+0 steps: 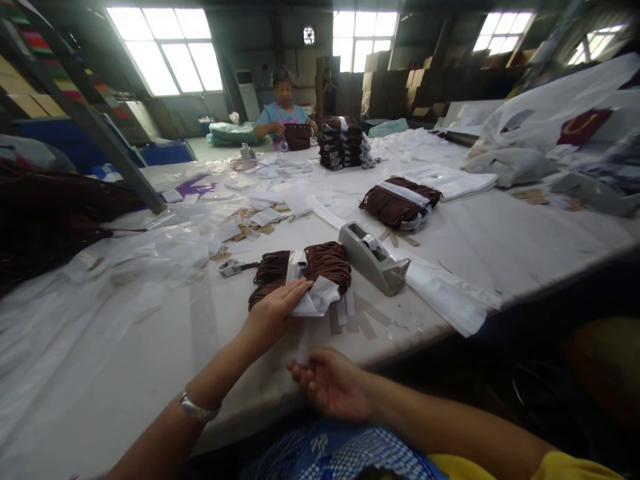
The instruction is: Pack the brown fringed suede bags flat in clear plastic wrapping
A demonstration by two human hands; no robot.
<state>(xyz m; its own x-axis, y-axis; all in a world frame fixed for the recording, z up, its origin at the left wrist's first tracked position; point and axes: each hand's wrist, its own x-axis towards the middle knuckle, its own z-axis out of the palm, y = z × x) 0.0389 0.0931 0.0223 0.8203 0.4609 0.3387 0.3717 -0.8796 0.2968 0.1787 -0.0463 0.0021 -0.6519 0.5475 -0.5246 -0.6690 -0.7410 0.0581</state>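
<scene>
A bundle of brown cords (300,269) wrapped in a white paper band lies near the table's front edge. My left hand (276,308) rests flat on the bundle's near side, fingers stretched out over the white paper. My right hand (327,381) hangs at the table's edge, below the bundle, with its fingers curled in a loose pinch; what they hold, if anything, I cannot make out. A grey tape dispenser (373,259) stands just right of the bundle.
A second banded brown bundle (399,201) lies farther right, a stack of bundles (343,143) at the far end. A person in blue (283,115) works across the white table (500,240). Paper slips (270,193) lie scattered in the middle; plastic bags (540,127) are piled right.
</scene>
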